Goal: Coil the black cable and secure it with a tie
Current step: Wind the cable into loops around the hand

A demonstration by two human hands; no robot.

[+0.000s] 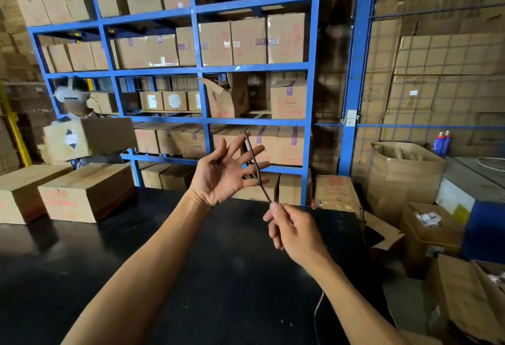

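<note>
Cable (252, 157) runs steeply upward from right hand (293, 231) across left hand (228, 174).

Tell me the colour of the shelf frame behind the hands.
Blue: the shelf frame is painted bright blue, clearest in the head view.

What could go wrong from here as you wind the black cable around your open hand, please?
The left hand has its fingers spread and open, so the loops of black cable around them could slip off. The right hand pinches the cable only at the fingertips, so tension may be lost. The loose tail hangs past the black table edge and might snag on the cardboard boxes below.
</note>
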